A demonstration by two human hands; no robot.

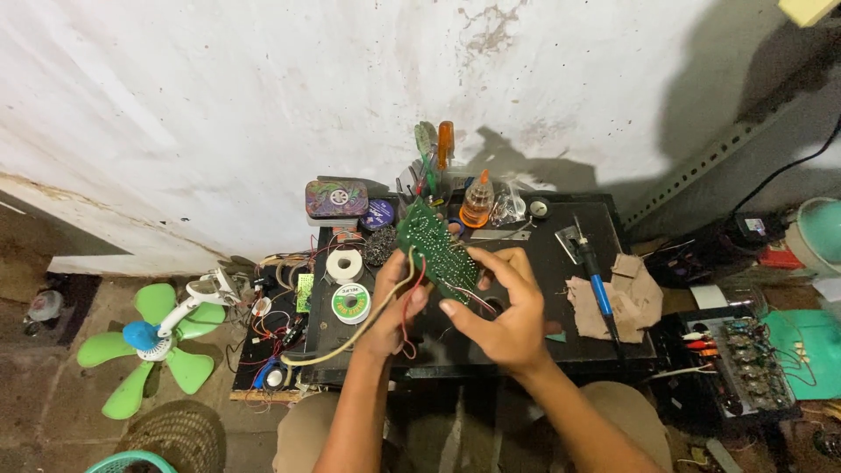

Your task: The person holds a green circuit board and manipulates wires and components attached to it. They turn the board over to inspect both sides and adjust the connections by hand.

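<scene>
— Knees and two bare forearms fill the bottom of the frame. What are the hands doing?

— Both hands are raised over a black table (543, 263), holding a green circuit board (435, 248) between them. The left hand (396, 302) grips the board's lower left edge, its fingers curled closed around it. The right hand (499, 307) closes on the board's lower right edge, thumb pointing left beneath it.

— How does the board sit?

— Tilted, with its solder side toward the camera and its far end pointing at the white wall. Red and pale wires (399, 307) trail from it, down past the left hand.

— What surrounds them?

— A blue-handled soldering iron (594, 282) lies on the table to the right, just beside a crumpled brown rag (624, 300). A spool of solder (350, 303) sits left of the left hand, with a white tape roll (344, 264) just behind it. An orange-capped glue bottle (477, 200) stands at the back near the wall. On the floor, well apart to the left, lies a green fan blade (153, 346).
</scene>
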